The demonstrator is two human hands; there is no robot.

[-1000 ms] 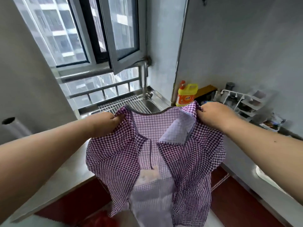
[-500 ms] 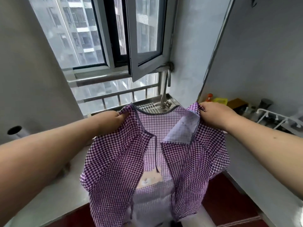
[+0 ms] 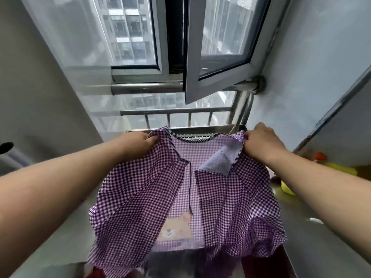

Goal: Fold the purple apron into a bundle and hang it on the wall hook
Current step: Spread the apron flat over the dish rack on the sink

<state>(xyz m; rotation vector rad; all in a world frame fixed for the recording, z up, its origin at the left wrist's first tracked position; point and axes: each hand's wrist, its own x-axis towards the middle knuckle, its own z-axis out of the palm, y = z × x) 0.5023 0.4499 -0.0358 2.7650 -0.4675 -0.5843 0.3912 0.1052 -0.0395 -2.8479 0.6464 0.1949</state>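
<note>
The purple checked apron (image 3: 140, 197) hangs spread out in front of me, held up by its two top corners. My left hand (image 3: 138, 143) grips the left shoulder of the cloth. My right hand (image 3: 261, 141) grips the right shoulder, where a pale inner flap is turned out. Both side panels lie folded inward over the middle, and a cartoon bear print shows low in the gap between them. No wall hook is in view.
A half-open window sash (image 3: 218, 47) juts inward above the apron, with a metal rail (image 3: 146, 88) and bars below it. A steel counter (image 3: 321, 247) runs along the right wall, carrying a yellow bottle (image 3: 341, 169). Another counter (image 3: 60, 237) lies at left.
My view has tilted upward, so the window fills more of the frame and the sink and shelf items have dropped out. Both hands keep their grip; the apron has risen slightly.
</note>
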